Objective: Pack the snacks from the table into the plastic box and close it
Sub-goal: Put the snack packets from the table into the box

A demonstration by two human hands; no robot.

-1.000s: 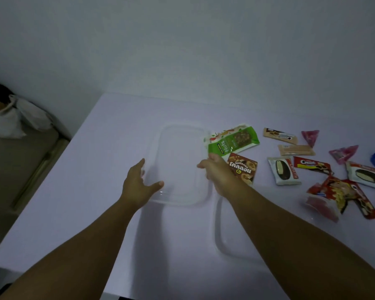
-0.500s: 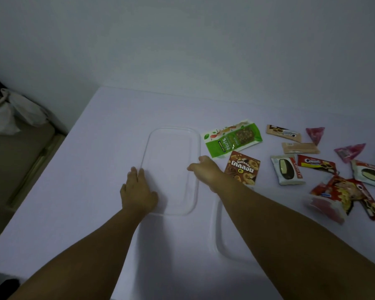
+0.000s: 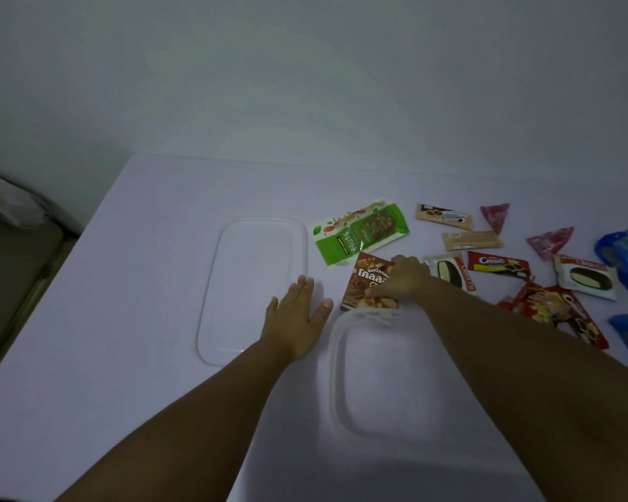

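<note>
Spreading across most of the frame, the table point(image 3: 131, 320) carries the box point(image 3: 385, 385) at lower centre, open and with nothing in it, and its lid point(image 3: 254, 284) lying flat at centre left. Snacks lie scattered at centre right, none packed yet. The left hand point(image 3: 298, 317) rests flat and spread, holding nothing, at the lid's near right corner. The right hand point(image 3: 403, 279) presses on the brown packet point(image 3: 368, 284) just above the box rim, thumb at its lower edge; a closed pinch cannot be told. That packet looks light, crinkly and slippery, best pinched by an edge. The green packet point(image 3: 359, 231) reads "Nuts"; a red wrapper point(image 3: 497, 264) reads "Cream".
</note>
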